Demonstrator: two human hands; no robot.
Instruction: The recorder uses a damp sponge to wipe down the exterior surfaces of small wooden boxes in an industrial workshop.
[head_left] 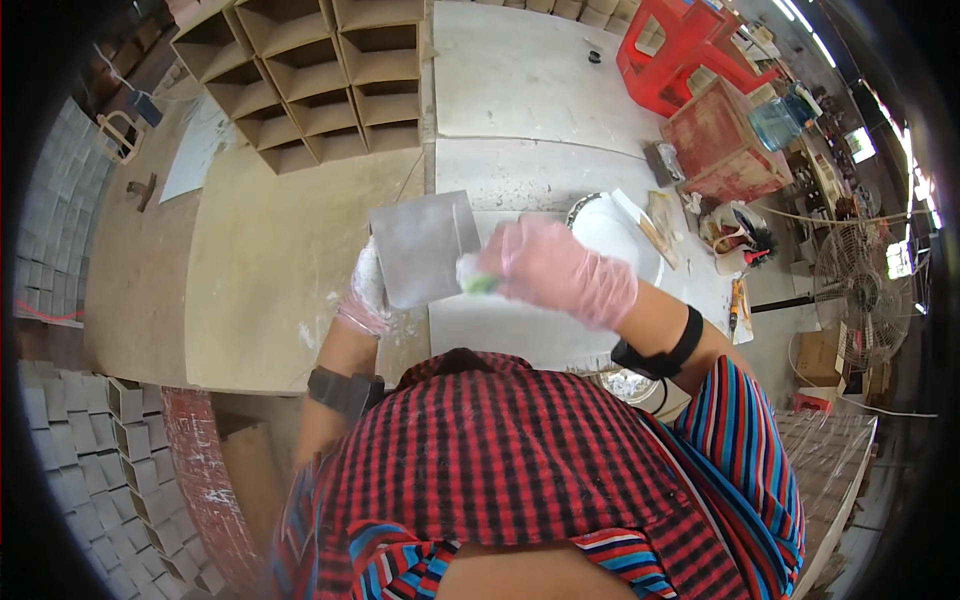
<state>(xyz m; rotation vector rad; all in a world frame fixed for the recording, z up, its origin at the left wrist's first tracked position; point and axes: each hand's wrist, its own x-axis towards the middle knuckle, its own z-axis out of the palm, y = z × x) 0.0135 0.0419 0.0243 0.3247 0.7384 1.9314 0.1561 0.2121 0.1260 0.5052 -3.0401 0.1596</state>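
Observation:
My left hand, in a thin glove smeared with white, grips a square grey box by its left side and holds it over the table. My right hand, in a pinkish see-through glove, is closed beside the box's right edge. From its fingers sticks a small tool with a green part and a whitish end, too blurred to name. Just beyond my right hand stands a round tub of white paste, with a flat wooden-handled tool across its rim.
Open cardboard-coloured boxes stand stacked at the far left of the table. Far right are a red plastic stool, a worn red crate and a clear jug. Stacked grey boxes line the left.

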